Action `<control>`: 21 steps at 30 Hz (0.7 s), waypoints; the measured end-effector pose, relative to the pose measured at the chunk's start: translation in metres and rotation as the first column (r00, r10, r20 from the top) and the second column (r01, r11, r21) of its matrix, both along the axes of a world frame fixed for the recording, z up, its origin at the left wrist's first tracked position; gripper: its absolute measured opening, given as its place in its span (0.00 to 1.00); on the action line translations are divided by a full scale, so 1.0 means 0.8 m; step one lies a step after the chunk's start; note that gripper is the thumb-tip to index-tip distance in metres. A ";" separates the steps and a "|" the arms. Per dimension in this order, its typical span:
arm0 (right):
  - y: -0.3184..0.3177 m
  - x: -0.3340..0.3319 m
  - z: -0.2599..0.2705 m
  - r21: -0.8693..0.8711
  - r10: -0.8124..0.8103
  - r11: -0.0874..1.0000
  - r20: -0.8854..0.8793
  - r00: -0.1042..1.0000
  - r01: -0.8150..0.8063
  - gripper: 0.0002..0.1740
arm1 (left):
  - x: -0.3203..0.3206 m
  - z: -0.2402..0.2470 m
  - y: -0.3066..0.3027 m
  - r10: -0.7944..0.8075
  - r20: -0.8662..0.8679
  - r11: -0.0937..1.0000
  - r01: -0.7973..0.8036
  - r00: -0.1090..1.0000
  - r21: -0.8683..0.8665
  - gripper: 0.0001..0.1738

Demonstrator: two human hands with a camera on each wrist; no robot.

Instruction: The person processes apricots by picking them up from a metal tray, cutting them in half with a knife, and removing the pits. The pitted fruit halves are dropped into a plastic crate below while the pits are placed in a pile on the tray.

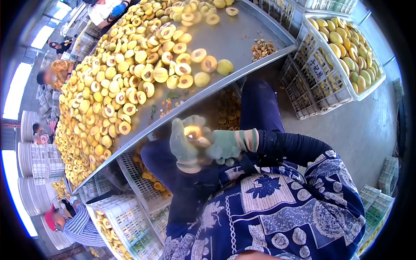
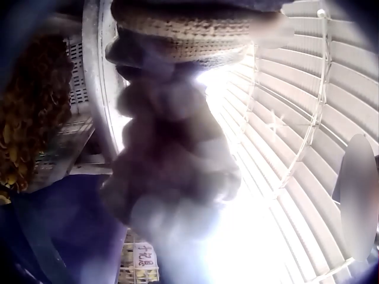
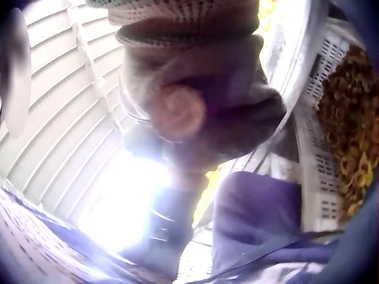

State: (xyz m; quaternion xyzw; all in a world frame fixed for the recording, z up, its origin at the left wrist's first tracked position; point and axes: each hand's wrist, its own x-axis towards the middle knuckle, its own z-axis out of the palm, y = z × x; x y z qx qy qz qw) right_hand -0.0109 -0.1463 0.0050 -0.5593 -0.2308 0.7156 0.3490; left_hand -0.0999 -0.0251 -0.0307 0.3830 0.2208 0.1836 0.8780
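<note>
Both hands wear pale green knit gloves and meet over my lap, below the table's edge. My left hand (image 1: 184,145) curls around a halved yellow peach (image 1: 193,131), cut face up. My right hand (image 1: 223,145) closes against the same fruit from the right; whether it holds a tool is hidden. In the right wrist view a round reddish-brown fruit face (image 3: 176,112) sits within the curled gloved fingers (image 3: 237,112). The left wrist view shows only the blurred back of the left glove (image 2: 172,160) against glare.
A slanted metal table (image 1: 242,39) carries a heap of halved peaches (image 1: 121,86) and a small pile of pits (image 1: 262,48). A white crate of whole peaches (image 1: 346,47) stands at right. More crates (image 1: 143,190) hold fruit under the table. Other workers (image 1: 54,73) sit at far left.
</note>
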 end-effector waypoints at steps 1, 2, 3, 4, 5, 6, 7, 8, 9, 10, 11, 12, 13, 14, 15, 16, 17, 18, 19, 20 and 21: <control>-0.004 -0.002 -0.005 0.003 -0.001 1.000 0.000 1.000 0.001 0.14 | 0.001 0.005 -0.002 0.017 -0.051 1.000 -0.016 0.999 0.022 0.29; -0.009 -0.008 -0.013 0.064 -0.068 0.994 -0.253 0.965 0.087 0.11 | 0.002 0.007 -0.003 0.037 -0.101 0.998 -0.033 0.994 0.044 0.29; -0.010 -0.014 -0.021 0.099 -0.111 0.978 -0.495 0.862 0.183 0.10 | -0.001 0.000 0.005 0.004 -0.141 0.994 0.011 0.990 0.105 0.30; -0.009 -0.020 -0.026 0.099 -0.109 0.978 -0.498 0.860 0.181 0.10 | -0.001 -0.003 0.005 0.006 -0.145 0.994 0.009 0.989 0.106 0.30; -0.008 -0.023 -0.031 0.090 -0.129 0.968 -0.622 0.773 0.234 0.11 | 0.002 -0.006 0.004 0.047 -0.149 0.994 -0.032 0.988 0.103 0.31; -0.005 -0.025 -0.037 0.073 -0.142 0.956 -0.731 0.668 0.284 0.13 | 0.005 -0.008 0.004 0.088 -0.151 0.992 -0.073 0.985 0.099 0.32; -0.003 -0.026 -0.052 0.116 -0.080 0.945 -0.826 0.559 0.306 0.14 | 0.006 -0.015 0.008 0.077 -0.130 0.990 -0.060 0.989 0.131 0.33; 0.000 -0.029 -0.061 0.119 -0.075 0.945 -0.826 0.558 0.303 0.14 | 0.006 -0.014 0.009 0.081 -0.130 0.989 -0.063 0.988 0.134 0.33; 0.002 -0.033 -0.070 0.129 -0.029 0.935 -0.900 0.435 0.329 0.15 | 0.007 -0.011 0.008 0.100 -0.092 0.983 -0.084 0.991 0.166 0.30; 0.004 -0.037 -0.078 0.135 0.021 0.925 -0.952 0.304 0.357 0.16 | 0.007 -0.010 0.006 0.117 -0.052 0.975 -0.105 0.992 0.197 0.27; 0.008 -0.040 -0.081 0.153 0.077 0.918 -0.974 0.214 0.366 0.18 | 0.008 -0.010 0.006 0.163 -0.050 0.968 -0.150 0.985 0.200 0.23; 0.009 -0.041 -0.082 0.156 0.079 0.917 -0.973 0.217 0.366 0.18 | 0.007 -0.011 0.009 0.163 -0.047 0.968 -0.150 0.986 0.202 0.23; 0.011 -0.041 -0.082 0.162 0.093 0.912 -0.977 0.194 0.377 0.18 | 0.005 -0.013 0.013 0.166 0.022 0.958 -0.167 0.986 0.233 0.21; 0.013 -0.042 -0.081 0.165 0.107 0.907 -0.980 0.167 0.386 0.18 | 0.005 -0.009 0.015 0.169 0.087 0.947 -0.187 0.982 0.262 0.19; 0.014 -0.045 -0.082 0.165 0.110 0.909 -0.981 0.163 0.382 0.18 | 0.009 0.002 0.011 0.266 0.036 0.922 -0.265 0.963 0.281 0.16; 0.017 -0.046 -0.082 0.210 0.181 0.891 -0.977 0.110 0.403 0.18 | 0.007 0.003 0.017 0.272 0.035 0.920 -0.270 0.962 0.284 0.16; 0.020 -0.045 -0.083 0.254 0.253 0.867 -0.966 0.060 0.428 0.18 | 0.001 0.007 0.028 0.404 -0.010 0.757 -0.327 0.915 0.566 0.17; 0.021 -0.041 -0.078 0.256 0.256 0.869 -0.965 0.059 0.424 0.18 | -0.008 0.012 0.044 0.534 -0.010 0.519 -0.319 0.845 0.793 0.17; 0.017 -0.036 -0.070 0.225 0.148 0.877 -0.967 0.208 0.425 0.17 | -0.052 -0.022 0.117 0.460 0.093 0.781 -0.452 0.883 0.430 0.17; 0.015 -0.030 -0.066 0.197 0.034 0.878 -0.935 0.352 0.436 0.17 | -0.091 -0.058 0.182 0.420 0.225 0.904 -0.426 0.879 -0.021 0.17; 0.019 -0.027 -0.076 0.066 -0.124 0.899 -0.910 0.397 0.433 0.14 | -0.083 -0.023 0.166 0.623 0.081 0.714 -0.608 0.778 0.347 0.17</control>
